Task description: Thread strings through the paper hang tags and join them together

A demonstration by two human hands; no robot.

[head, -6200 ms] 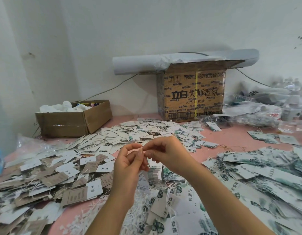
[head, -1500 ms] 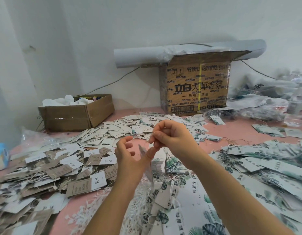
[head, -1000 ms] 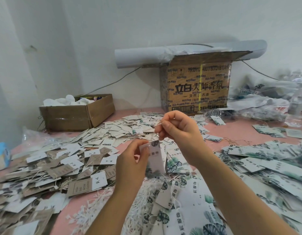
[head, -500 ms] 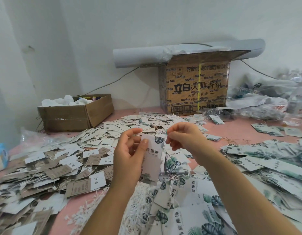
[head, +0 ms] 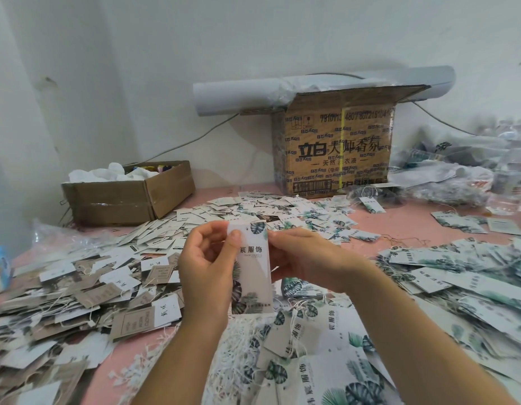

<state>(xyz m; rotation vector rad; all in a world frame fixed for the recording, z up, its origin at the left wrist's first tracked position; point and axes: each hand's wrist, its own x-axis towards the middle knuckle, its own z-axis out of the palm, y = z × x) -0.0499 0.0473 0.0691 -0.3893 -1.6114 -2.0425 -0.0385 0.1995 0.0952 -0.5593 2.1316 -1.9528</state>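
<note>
- Fingers (head: 234, 239) of the left hand (head: 205, 267) pinch the leaf-print hang tag (head: 253, 276) (print facing me); I see the right hand (head: 306, 258) gripping its other edge.
- Tag upright, above white strings (head: 239, 355) on the pink bench (head: 405, 226).
- Loose tags (head: 282, 211) piled around.

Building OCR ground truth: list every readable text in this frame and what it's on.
"立白大师香氛": front of tall cardboard box.
"天然?衣液": same box, one character behind the yellow strap.
"宸服饰": held hang tag, first character partly under the left hand thumb; also loose leaf-print tags.
Box number row, brown tags: too blurred.
</note>
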